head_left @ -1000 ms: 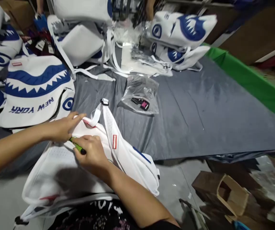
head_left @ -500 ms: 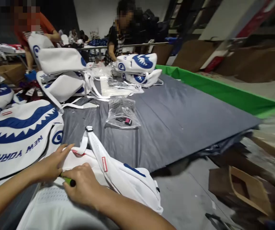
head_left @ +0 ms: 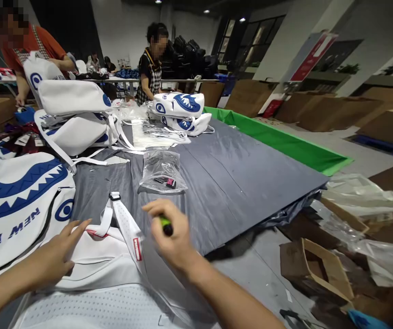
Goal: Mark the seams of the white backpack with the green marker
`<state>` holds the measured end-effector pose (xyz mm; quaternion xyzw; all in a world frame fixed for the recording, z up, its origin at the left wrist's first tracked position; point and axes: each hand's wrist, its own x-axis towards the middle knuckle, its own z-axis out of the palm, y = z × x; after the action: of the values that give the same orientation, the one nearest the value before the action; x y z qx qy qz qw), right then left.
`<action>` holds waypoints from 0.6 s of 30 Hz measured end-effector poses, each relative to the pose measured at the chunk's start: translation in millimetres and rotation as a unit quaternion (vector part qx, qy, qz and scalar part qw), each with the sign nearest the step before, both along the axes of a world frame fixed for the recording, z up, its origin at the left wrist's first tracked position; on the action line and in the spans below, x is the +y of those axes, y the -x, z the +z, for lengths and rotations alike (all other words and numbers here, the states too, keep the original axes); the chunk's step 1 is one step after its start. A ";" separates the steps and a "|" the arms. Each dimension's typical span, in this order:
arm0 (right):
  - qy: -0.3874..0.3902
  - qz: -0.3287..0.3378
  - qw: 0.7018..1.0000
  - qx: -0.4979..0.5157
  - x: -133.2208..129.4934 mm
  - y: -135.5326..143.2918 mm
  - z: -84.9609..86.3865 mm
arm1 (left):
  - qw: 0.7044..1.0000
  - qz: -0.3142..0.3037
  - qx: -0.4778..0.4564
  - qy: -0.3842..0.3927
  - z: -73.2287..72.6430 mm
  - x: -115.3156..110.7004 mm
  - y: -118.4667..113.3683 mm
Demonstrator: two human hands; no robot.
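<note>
A white bag (head_left: 96, 269) with a strap and a small red label lies at the table's near edge. On its left side rests my left hand (head_left: 54, 256), fingers spread, with nothing visible in it. My right hand (head_left: 170, 233) is raised over the bag's right part, closed around a small green tool with a black end (head_left: 166, 225). To the left lies a white bag with a blue toothed mouth and lettering (head_left: 18, 201). Beyond my right hand sits a clear plastic pouch (head_left: 164, 171) with small dark and pink items.
White bags are stacked at back left (head_left: 73, 98) and back centre (head_left: 179, 105) of the grey-covered table (head_left: 237, 169). A green sheet (head_left: 268, 137) borders its far right. Cardboard boxes (head_left: 326, 269) stand right; two people work beyond.
My right hand has lifted away from my left hand and moved right with the green tool. My left hand has opened wider. The camera view has shifted, showing more at the right.
</note>
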<state>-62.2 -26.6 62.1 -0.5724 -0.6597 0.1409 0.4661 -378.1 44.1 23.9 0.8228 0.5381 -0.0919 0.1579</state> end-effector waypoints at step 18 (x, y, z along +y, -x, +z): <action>0.326 -0.157 0.863 -0.352 181.4 -102.3 -116.1 | 0.990 0.117 0.040 0.067 36.4 -13.0 -49.7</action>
<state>40.1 154.8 -54.0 -0.7994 -0.5975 0.0621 0.0062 -328.4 31.2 60.3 0.7371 0.6295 -0.1417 0.2005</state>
